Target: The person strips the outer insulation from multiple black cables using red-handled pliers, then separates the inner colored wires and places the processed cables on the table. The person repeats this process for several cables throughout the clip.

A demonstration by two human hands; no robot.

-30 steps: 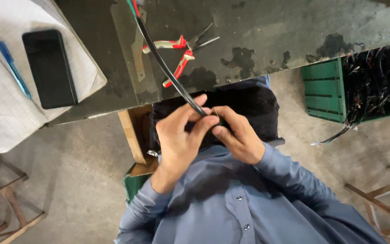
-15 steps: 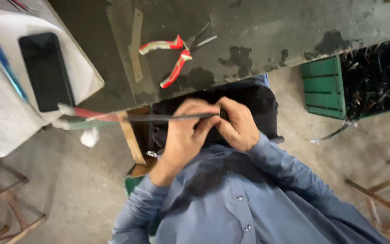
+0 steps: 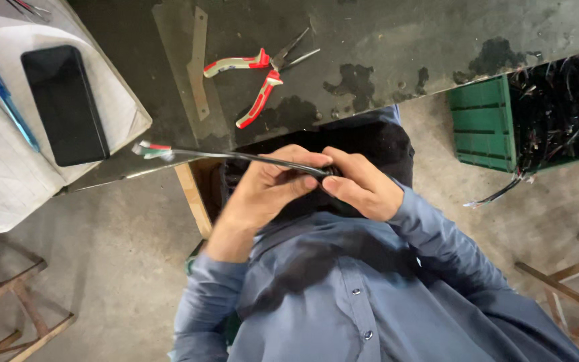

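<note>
Both hands — left hand, right hand — pinch black cable.

Black cable, red and green-white wire tips. Pliers red-grey handled. Phone black. Pen blue. Crate green. Shirt blue.

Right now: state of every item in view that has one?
black cable: held by both hands, stripped end showing coloured wires
left hand: closed on cable
right hand: pinching cable
needle-nose pliers: open, on bench
phone: screen dark
green crate: full of wires
</note>
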